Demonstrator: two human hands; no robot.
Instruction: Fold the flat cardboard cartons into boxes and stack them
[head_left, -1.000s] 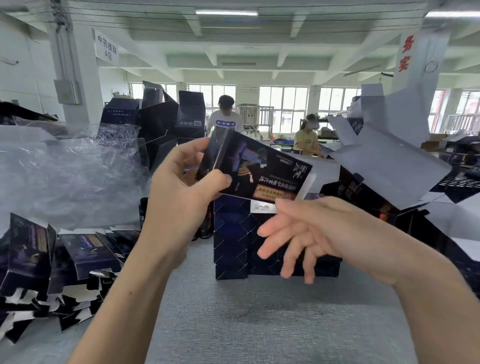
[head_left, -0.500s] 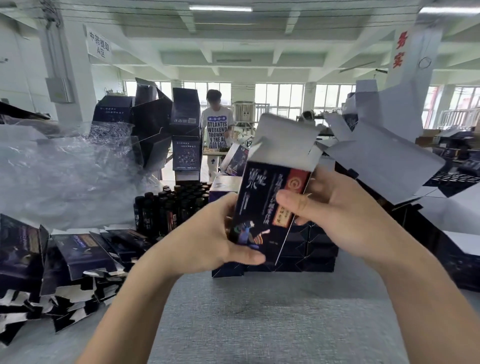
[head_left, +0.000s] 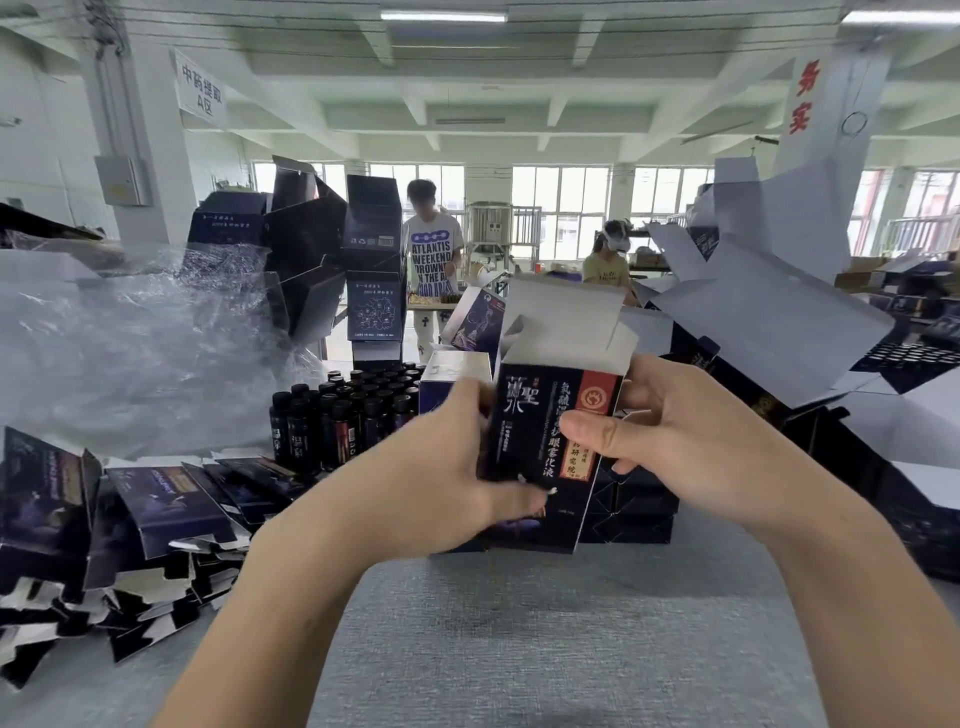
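A dark blue carton (head_left: 540, 436) with gold and red print stands upright between my hands, opened into a box shape, its white top flaps sticking up. My left hand (head_left: 441, 478) grips its left side and lower front, thumb across the bottom. My right hand (head_left: 670, 441) holds the right side, thumb pressed on the front face. A heap of flat dark cartons (head_left: 130, 514) lies on the table at the left. Behind the held carton sits a low stack of folded dark boxes (head_left: 634, 509).
Several small dark bottles (head_left: 343, 415) stand in a cluster behind the flat cartons. Crumpled clear plastic (head_left: 130, 353) piles up at the left. Opened cartons with white insides (head_left: 769, 322) tower at the right. Two people work at a far table. Grey table surface (head_left: 545, 649) lies in front.
The carton went from held flat and tilted high in my left hand to upright and opened out between both hands; my right hand took hold of its right side, and it came lower and nearer.
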